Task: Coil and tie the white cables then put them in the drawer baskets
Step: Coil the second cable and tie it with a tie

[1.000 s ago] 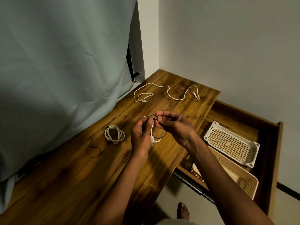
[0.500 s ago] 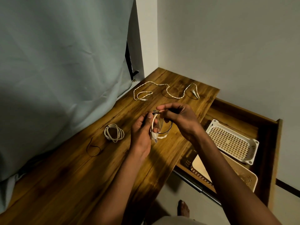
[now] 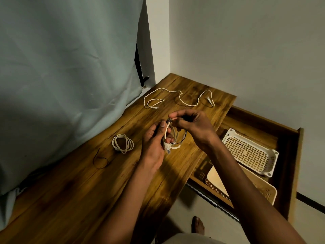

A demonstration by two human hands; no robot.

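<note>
A table [image 3: 84,194] of dark, streaked wood grain is seen, its top smooth and faintly glossy. A small coil of white cable [image 3: 171,138] is held above it between both hands. The coil is gripped by the left hand [image 3: 154,147], whose fingers are curled round one side of the loops, with a plug end hanging just below them. The top of the coil is pinched by the thumb and fingertips of the right hand [image 3: 191,127], the other fingers being bent in; a thin black tie [image 3: 181,140] is seen looping out below this hand and beside the coil.

A second white cable, already coiled [image 3: 123,143] into a round bundle of smooth loops, lies on the table to the left of the hands. Near it, further left, a loose black tie [image 3: 100,160] is laid in a thin open curl. At the far end of the table a braided, rope-textured cable [image 3: 177,99] is spread uncoiled in wavy bends.

To the right, an open wooden drawer [image 3: 297,155] is seen, in which two rectangular plastic baskets sit: a white basket [image 3: 249,153] with a square-grid bottom, and a beige basket [image 3: 263,188] with perforated walls, partly hidden by the right forearm. A pale grey-green curtain [image 3: 61,76] of soft, creased cloth hangs along the left.
</note>
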